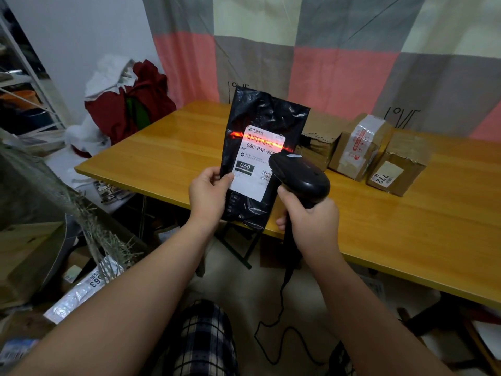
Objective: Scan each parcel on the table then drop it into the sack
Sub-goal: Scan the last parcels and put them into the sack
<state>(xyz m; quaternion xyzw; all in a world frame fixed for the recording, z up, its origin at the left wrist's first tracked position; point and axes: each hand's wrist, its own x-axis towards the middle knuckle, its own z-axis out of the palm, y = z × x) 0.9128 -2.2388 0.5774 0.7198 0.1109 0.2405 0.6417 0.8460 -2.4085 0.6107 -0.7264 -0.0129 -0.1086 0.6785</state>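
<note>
The left hand (207,195) pinches the black parcel (267,115) at its lower left edge, with the thumb lying on the front by the corner of the white label (257,164) and the fingers behind. It holds the soft plastic bag upright in the air, just over the near edge of the surface (176,147), label facing the person. The right hand (309,221) is wrapped round the handle of the black scanner (301,177), whose head points up at the label from close in front. The scanner's cable (282,308) hangs down toward the floor. A red beam (260,138) lies across the barcode at the top of the label and spills a little onto the plastic on either side.

The scanning step for this parcel appears to be in hand, since the beam sits right on the code. Whether the read has registered cannot be told.

Farther out on the surface, to the right and well apart from the hands, three cardboard boxes (357,147) stand close together, seemingly waiting their turn. At the left edge of the view hangs grey woven cloth (40,185) with a frayed rim, which is probably the sack. Its mouth is not plainly shown.

The next move likely calls for the left hand to carry the parcel leftward and down over that opening and release it. The limp bag may fold or catch on the frayed rim. The right hand can keep the scanner ready for the boxes.
</note>
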